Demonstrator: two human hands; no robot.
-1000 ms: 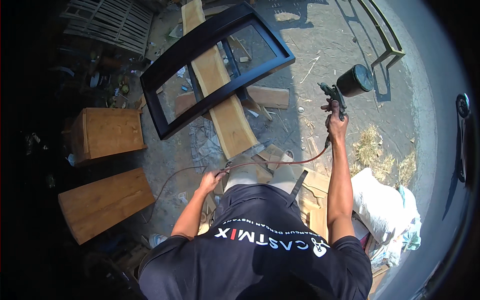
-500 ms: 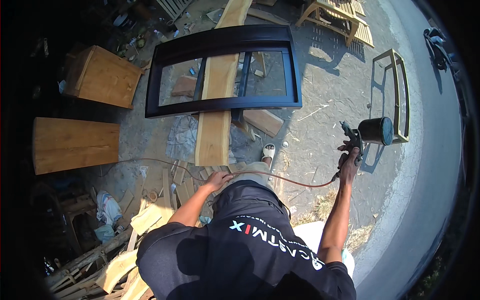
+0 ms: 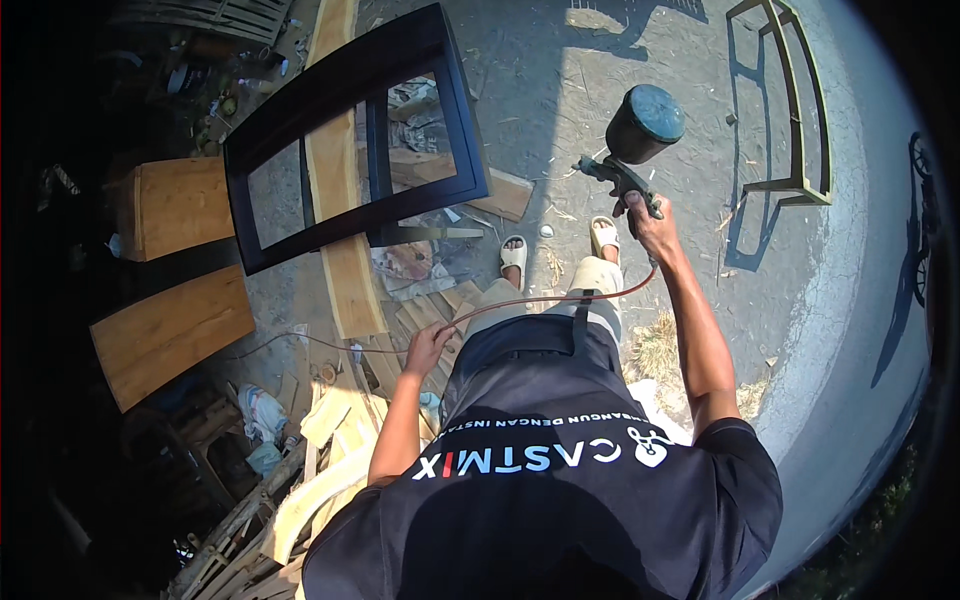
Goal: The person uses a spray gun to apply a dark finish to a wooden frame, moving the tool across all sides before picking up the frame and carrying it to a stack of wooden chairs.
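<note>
Head view: right of centre, the right hand (image 3: 652,228) wraps its fingers round a spray gun (image 3: 625,178); just left of centre, the left hand (image 3: 428,350) closes its fingers on the reddish hose (image 3: 540,300).

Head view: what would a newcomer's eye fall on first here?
Probably the large dark frame at upper left, lying across a pale plank. Next, right of centre, the spray gun with its dark cup, held up in the right hand. A reddish hose then leads across the person's front to the left hand.
</note>
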